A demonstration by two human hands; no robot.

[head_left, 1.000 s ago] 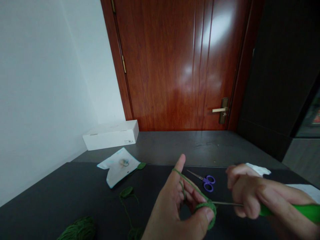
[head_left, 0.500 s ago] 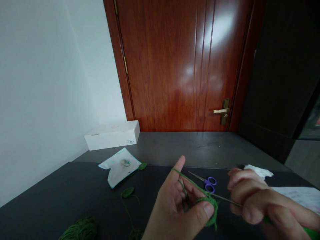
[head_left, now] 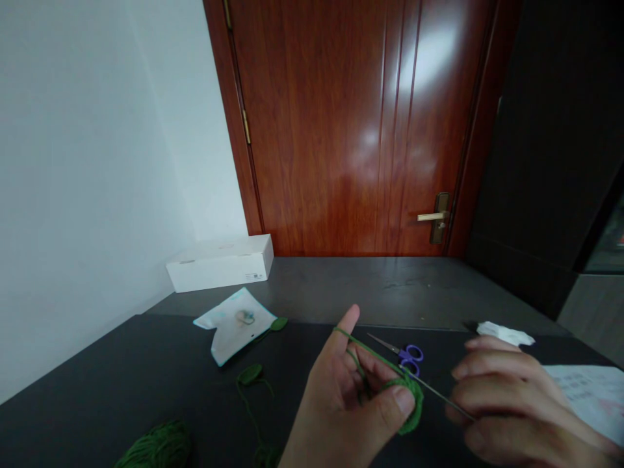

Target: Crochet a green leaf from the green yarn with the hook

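Observation:
My left hand (head_left: 351,403) pinches a small round piece of green crochet (head_left: 410,408) between thumb and fingers. Green yarn (head_left: 371,352) runs taut from its raised index finger down to the piece. My right hand (head_left: 517,396) is closed around a crochet hook (head_left: 441,395), whose thin metal shaft reaches left to the top edge of the piece. The hook's handle is hidden by the fingers. Behind the crochet lie small scissors (head_left: 407,356) with purple handles, blades pointing left.
A green yarn ball (head_left: 158,447) sits at the lower left, near a crocheted leaf (head_left: 250,374) with a trailing strand. Another leaf (head_left: 279,324) touches a white packet (head_left: 241,325). Further back stands a white box (head_left: 221,265). At right are crumpled tissue (head_left: 504,333) and printed paper (head_left: 587,396).
My right hand has turned, and the green handle seen before is now covered. The hook's shaft slopes more steeply. The left hand and crochet piece have barely shifted.

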